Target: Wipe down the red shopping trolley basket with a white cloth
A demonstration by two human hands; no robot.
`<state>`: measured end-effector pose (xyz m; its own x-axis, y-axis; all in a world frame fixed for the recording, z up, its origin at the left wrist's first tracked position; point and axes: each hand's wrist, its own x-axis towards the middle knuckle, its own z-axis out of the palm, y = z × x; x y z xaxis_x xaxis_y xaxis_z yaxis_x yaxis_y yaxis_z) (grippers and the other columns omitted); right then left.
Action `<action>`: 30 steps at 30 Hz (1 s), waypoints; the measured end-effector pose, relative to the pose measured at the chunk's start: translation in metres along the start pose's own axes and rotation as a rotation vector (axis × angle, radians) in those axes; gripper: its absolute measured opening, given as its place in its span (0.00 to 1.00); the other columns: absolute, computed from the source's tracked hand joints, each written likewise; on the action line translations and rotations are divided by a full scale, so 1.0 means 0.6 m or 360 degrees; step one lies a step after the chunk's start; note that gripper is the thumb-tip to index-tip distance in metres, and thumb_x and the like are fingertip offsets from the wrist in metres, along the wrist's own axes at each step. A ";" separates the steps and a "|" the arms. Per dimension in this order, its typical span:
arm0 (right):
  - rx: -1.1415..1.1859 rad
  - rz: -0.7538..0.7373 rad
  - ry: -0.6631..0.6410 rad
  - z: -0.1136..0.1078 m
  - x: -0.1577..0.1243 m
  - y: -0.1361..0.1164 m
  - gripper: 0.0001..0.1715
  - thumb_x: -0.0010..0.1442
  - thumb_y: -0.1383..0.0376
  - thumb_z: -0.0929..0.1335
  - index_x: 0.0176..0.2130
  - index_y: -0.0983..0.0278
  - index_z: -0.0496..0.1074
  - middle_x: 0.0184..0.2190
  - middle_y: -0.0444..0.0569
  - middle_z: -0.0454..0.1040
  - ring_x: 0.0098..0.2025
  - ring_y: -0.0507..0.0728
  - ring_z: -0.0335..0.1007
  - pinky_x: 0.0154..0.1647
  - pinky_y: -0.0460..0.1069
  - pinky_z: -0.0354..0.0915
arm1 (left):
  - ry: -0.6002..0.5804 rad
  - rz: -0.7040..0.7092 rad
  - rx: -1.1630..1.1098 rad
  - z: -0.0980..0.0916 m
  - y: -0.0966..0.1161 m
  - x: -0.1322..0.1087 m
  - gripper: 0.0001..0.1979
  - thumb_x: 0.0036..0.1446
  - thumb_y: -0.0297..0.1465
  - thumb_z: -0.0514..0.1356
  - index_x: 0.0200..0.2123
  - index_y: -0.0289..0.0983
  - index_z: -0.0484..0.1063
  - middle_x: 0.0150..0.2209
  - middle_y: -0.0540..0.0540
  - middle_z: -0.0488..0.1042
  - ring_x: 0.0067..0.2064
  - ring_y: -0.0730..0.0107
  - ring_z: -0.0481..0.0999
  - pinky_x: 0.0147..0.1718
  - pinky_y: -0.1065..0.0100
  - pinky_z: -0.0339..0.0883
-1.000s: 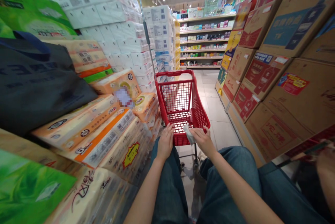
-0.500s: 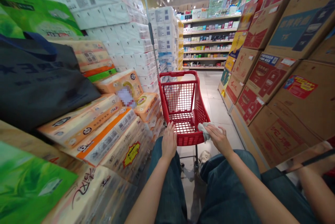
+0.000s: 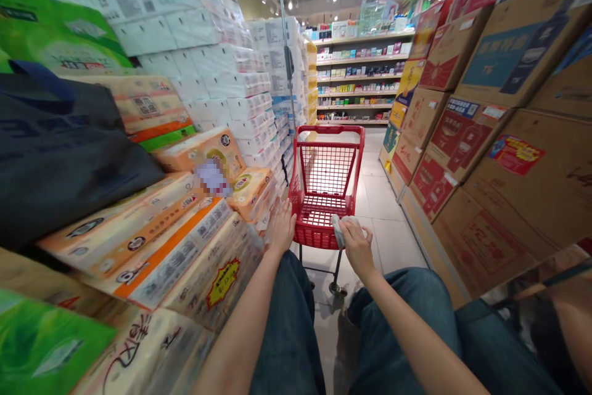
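A red plastic shopping cart (image 3: 329,238) with a grid-walled basket stands in front of my knees. My left hand (image 3: 280,227) lies along the basket's near left corner, its fingers stretched out and holding nothing. In my right hand (image 3: 358,248) is a pale grey-white cloth (image 3: 339,232), pressed to the near right corner of the basket's rim. The fingers are bent over the cloth and hide part of it. A thin metal pole (image 3: 287,62) rises at the cart's left side.
Stacked tissue packs (image 3: 185,241) crowd the left, with a dark bag (image 3: 69,154) on them. Cardboard cartons (image 3: 499,210) line the right. Tiled floor (image 3: 370,179) runs between them to shelves (image 3: 356,84) of small goods. Part of another person blurs at lower right.
The cart has turned slightly and its pole has shifted right in view. My left hand has slid left to the basket's side. My right hand has moved left with the cloth.
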<state>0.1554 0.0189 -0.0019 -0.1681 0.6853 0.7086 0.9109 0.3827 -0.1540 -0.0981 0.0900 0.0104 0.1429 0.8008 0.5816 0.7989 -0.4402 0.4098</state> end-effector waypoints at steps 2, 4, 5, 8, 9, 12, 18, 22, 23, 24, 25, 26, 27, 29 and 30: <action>-0.0001 0.0020 0.0063 0.012 0.013 -0.025 0.25 0.63 0.74 0.60 0.58 0.61 0.65 0.52 0.54 0.74 0.58 0.59 0.64 0.58 0.56 0.46 | 0.0020 -0.0036 0.0007 0.003 -0.007 0.014 0.25 0.68 0.36 0.43 0.64 0.31 0.57 0.67 0.35 0.55 0.69 0.57 0.52 0.65 0.45 0.48; 0.0008 0.0022 0.0095 0.023 0.027 -0.049 0.25 0.64 0.73 0.60 0.59 0.61 0.64 0.50 0.54 0.75 0.57 0.59 0.64 0.58 0.56 0.46 | 0.0016 -0.0045 0.0000 0.008 0.003 0.015 0.25 0.69 0.36 0.43 0.63 0.31 0.58 0.66 0.34 0.58 0.69 0.56 0.52 0.64 0.44 0.48; 0.0014 0.0017 0.0094 0.028 0.034 -0.061 0.25 0.64 0.73 0.59 0.59 0.61 0.64 0.50 0.54 0.75 0.56 0.59 0.64 0.58 0.57 0.46 | 0.0001 -0.0027 -0.0013 0.012 0.014 0.011 0.24 0.69 0.36 0.43 0.63 0.32 0.59 0.65 0.35 0.59 0.68 0.57 0.53 0.64 0.46 0.49; 0.0048 -0.0020 0.0031 0.044 0.054 -0.094 0.23 0.66 0.72 0.59 0.58 0.61 0.65 0.50 0.54 0.75 0.55 0.59 0.65 0.58 0.57 0.46 | -0.0080 0.0083 -0.0083 0.025 0.054 -0.015 0.22 0.69 0.35 0.43 0.62 0.38 0.61 0.64 0.43 0.63 0.67 0.65 0.57 0.65 0.54 0.53; 0.0068 -0.0033 0.0002 0.049 0.060 -0.103 0.22 0.66 0.71 0.59 0.57 0.61 0.65 0.50 0.53 0.75 0.54 0.60 0.65 0.57 0.57 0.47 | -0.0089 0.0096 -0.0104 0.028 0.065 -0.025 0.22 0.69 0.35 0.43 0.63 0.39 0.60 0.64 0.44 0.63 0.67 0.66 0.58 0.64 0.56 0.54; 0.0137 -0.0059 -0.0077 0.059 0.073 -0.127 0.20 0.66 0.69 0.60 0.56 0.61 0.67 0.49 0.53 0.75 0.52 0.59 0.66 0.54 0.56 0.49 | -0.0018 0.0008 -0.0132 0.027 0.078 -0.047 0.24 0.70 0.34 0.39 0.65 0.37 0.55 0.65 0.41 0.60 0.67 0.65 0.57 0.64 0.53 0.54; 0.0279 -0.0325 -0.0220 0.043 0.069 -0.139 0.20 0.67 0.68 0.60 0.57 0.63 0.65 0.49 0.52 0.75 0.51 0.57 0.66 0.51 0.54 0.50 | -0.0050 -0.0042 -0.0131 -0.010 0.052 -0.077 0.24 0.70 0.36 0.43 0.65 0.37 0.55 0.65 0.40 0.61 0.67 0.61 0.57 0.64 0.51 0.53; 0.0365 -0.0605 -0.0257 0.013 0.057 -0.103 0.20 0.66 0.68 0.60 0.56 0.60 0.66 0.52 0.50 0.74 0.56 0.56 0.64 0.59 0.56 0.44 | -0.0113 0.0024 -0.0003 -0.035 0.060 -0.105 0.27 0.68 0.39 0.48 0.67 0.39 0.50 0.66 0.40 0.59 0.67 0.57 0.56 0.64 0.49 0.52; 0.0373 -0.0661 -0.0267 0.005 0.057 -0.085 0.20 0.66 0.68 0.60 0.56 0.60 0.66 0.53 0.50 0.74 0.57 0.56 0.64 0.61 0.56 0.43 | -0.0122 0.0047 0.0029 -0.041 0.066 -0.111 0.28 0.67 0.40 0.50 0.67 0.41 0.50 0.65 0.40 0.59 0.67 0.56 0.56 0.64 0.48 0.53; 0.0368 -0.0697 -0.0277 -0.003 0.059 -0.064 0.21 0.66 0.69 0.59 0.56 0.60 0.66 0.53 0.49 0.74 0.58 0.56 0.64 0.61 0.56 0.42 | -0.0137 0.0070 0.0056 -0.045 0.072 -0.116 0.29 0.67 0.41 0.51 0.67 0.42 0.50 0.65 0.41 0.59 0.67 0.56 0.56 0.64 0.48 0.53; 0.0348 -0.0705 -0.0281 -0.011 0.063 -0.038 0.22 0.65 0.70 0.59 0.56 0.59 0.67 0.53 0.49 0.74 0.58 0.56 0.64 0.62 0.56 0.42 | -0.0148 0.0085 0.0080 -0.050 0.078 -0.120 0.29 0.66 0.41 0.52 0.67 0.44 0.51 0.65 0.41 0.60 0.67 0.55 0.57 0.63 0.48 0.54; 0.0315 -0.0685 -0.0282 -0.020 0.069 -0.009 0.23 0.65 0.70 0.59 0.56 0.59 0.67 0.53 0.49 0.74 0.57 0.55 0.65 0.62 0.56 0.43 | -0.0147 0.0090 0.0099 -0.054 0.084 -0.123 0.28 0.66 0.41 0.53 0.67 0.46 0.52 0.64 0.42 0.61 0.67 0.55 0.57 0.63 0.48 0.54; 0.0271 -0.0639 -0.0274 -0.029 0.076 0.022 0.23 0.64 0.71 0.59 0.56 0.58 0.67 0.52 0.49 0.74 0.57 0.55 0.66 0.61 0.56 0.43 | -0.0141 0.0087 0.0111 -0.057 0.088 -0.125 0.27 0.66 0.41 0.53 0.66 0.47 0.54 0.63 0.43 0.61 0.67 0.55 0.57 0.63 0.48 0.55; 0.0164 -0.0502 -0.0234 -0.047 0.092 0.083 0.24 0.64 0.72 0.58 0.56 0.58 0.67 0.52 0.50 0.74 0.56 0.56 0.67 0.61 0.56 0.43 | -0.0105 0.0066 0.0122 -0.062 0.093 -0.127 0.24 0.65 0.40 0.54 0.63 0.48 0.59 0.62 0.43 0.63 0.66 0.54 0.58 0.62 0.48 0.56; 0.0115 -0.0439 -0.0207 -0.054 0.098 0.109 0.24 0.64 0.72 0.58 0.55 0.58 0.68 0.53 0.50 0.74 0.56 0.57 0.67 0.60 0.57 0.43 | -0.0087 0.0054 0.0124 -0.063 0.095 -0.128 0.23 0.65 0.40 0.54 0.62 0.47 0.61 0.61 0.43 0.64 0.66 0.54 0.58 0.62 0.48 0.57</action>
<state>0.2174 0.0642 0.0523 -0.4565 0.6213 0.6369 0.7959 0.6051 -0.0198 -0.0857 -0.0118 0.0157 0.2008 0.8080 0.5540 0.8358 -0.4363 0.3333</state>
